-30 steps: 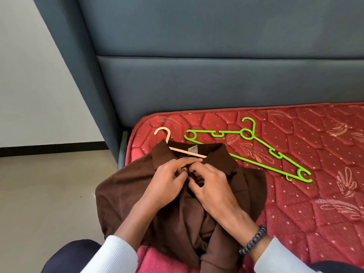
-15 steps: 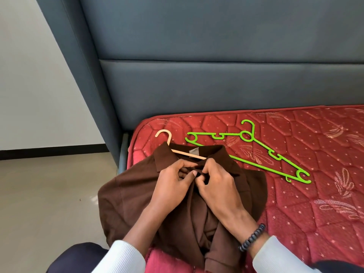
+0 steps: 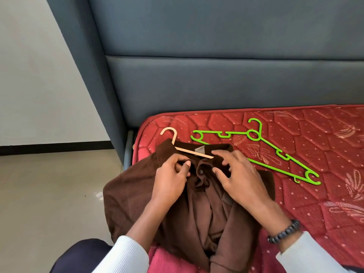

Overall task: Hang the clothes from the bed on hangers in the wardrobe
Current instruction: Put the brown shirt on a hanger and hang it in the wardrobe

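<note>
Where the head view looks down on the corner of the bed, a brown shirt (image 3: pixel 199 203) lies crumpled at lower centre of the frame on the red quilted mattress (image 3: pixel 315 154), its left side hanging over the mattress edge above the pale floor (image 3: pixel 49 194). A beige hanger (image 3: pixel 183 147) sits inside the shirt's collar: its hook sticks out at the upper left of the collar, and one slim arm shows across the open neck, passing a grey label.

The left hand (image 3: pixel 171 180) rests on the shirt just left of the placket, fingers curled and pinching a fold of the brown cloth near the collar. The right hand (image 3: pixel 236 174) lies on the right side of the collar with its fingers spread and lightly bent, fingertips touching the cloth; it grips nothing. A dark button shows between the two hands. A beaded bracelet (image 3: pixel 284 231) circles the right wrist, and both forearms end in white ribbed sleeves.

Right of the collar, a green hanger (image 3: pixel 275 152) lies flat on the mattress, its left tip tucked just behind the shirt. A grey padded headboard (image 3: pixel 216 75) fills the upper frame.
</note>
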Available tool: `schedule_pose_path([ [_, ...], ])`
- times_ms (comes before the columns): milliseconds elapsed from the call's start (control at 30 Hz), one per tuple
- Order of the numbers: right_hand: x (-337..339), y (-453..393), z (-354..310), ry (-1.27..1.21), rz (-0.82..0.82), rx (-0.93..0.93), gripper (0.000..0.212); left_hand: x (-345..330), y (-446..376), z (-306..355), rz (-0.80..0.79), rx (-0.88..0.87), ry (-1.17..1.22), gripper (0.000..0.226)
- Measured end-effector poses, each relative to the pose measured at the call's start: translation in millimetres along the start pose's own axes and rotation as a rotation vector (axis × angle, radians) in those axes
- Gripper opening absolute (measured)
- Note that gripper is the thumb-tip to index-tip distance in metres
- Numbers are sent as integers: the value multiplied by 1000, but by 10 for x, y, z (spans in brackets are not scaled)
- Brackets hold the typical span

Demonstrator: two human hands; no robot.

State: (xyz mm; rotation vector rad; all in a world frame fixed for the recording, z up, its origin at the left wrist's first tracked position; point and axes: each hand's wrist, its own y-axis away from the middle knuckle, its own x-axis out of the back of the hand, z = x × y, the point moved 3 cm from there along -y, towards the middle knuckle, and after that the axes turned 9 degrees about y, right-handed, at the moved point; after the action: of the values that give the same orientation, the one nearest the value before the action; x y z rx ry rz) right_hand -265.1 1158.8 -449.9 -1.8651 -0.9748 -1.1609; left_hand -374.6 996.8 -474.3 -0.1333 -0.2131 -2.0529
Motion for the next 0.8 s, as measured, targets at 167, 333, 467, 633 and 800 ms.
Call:
schedule_pose_path([
  [167, -93, -96, 2, -97, -21, 84, 25, 70, -15, 53, 33, -148, -163, 7],
  [333, -130, -100, -38, -85, -20, 112, 14, 118, -31, 57, 89, -141, -239, 13],
  [467, -52, -206, 12, -261, -23, 62, 8, 244, -96, 23, 55, -92, -237, 20],
  [633, 96, -286, 140, -341, 38, -12, 2, 318, -150, -26, -115, -104, -350, 21],
  [800, 178, -269, 188, -295, -105, 23, 9, 280, -176, 82, -9, -260, -147, 9],
])
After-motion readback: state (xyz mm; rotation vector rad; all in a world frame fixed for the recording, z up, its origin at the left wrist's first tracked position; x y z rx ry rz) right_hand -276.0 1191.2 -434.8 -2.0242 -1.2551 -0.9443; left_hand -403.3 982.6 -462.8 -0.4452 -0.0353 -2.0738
